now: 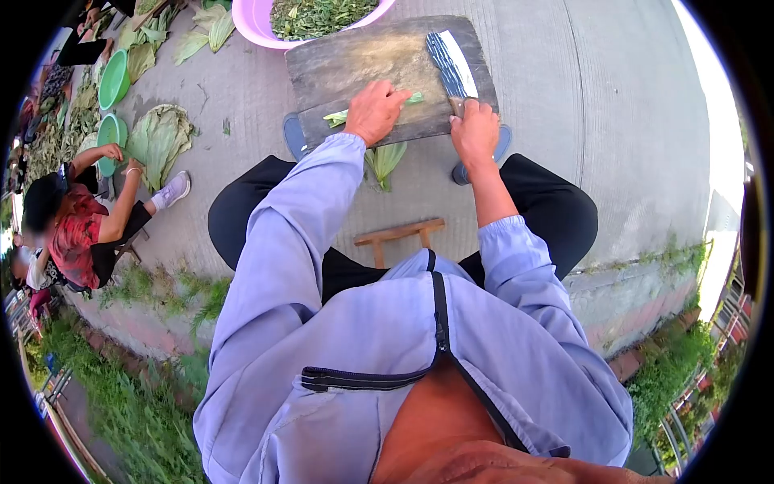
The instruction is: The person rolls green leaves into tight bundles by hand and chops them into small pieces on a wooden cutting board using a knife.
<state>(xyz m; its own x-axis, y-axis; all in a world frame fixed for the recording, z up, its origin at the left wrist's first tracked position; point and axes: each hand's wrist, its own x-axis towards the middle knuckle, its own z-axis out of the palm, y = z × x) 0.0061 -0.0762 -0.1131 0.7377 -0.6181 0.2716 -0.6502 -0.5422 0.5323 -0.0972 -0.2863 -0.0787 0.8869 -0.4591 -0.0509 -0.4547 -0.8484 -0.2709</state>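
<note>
A green leaf strip (335, 118) lies on the wooden board (347, 68) under the left hand (375, 113), which grasps it, both ends showing. To its right, the right hand (476, 131) grips the knife (454, 68), blade over the board. Beyond the board, a pink basin (256, 32) holds chopped greens (318, 18); two green basins (114, 79) sit near a seated person (76, 230), contents unclear.
</note>
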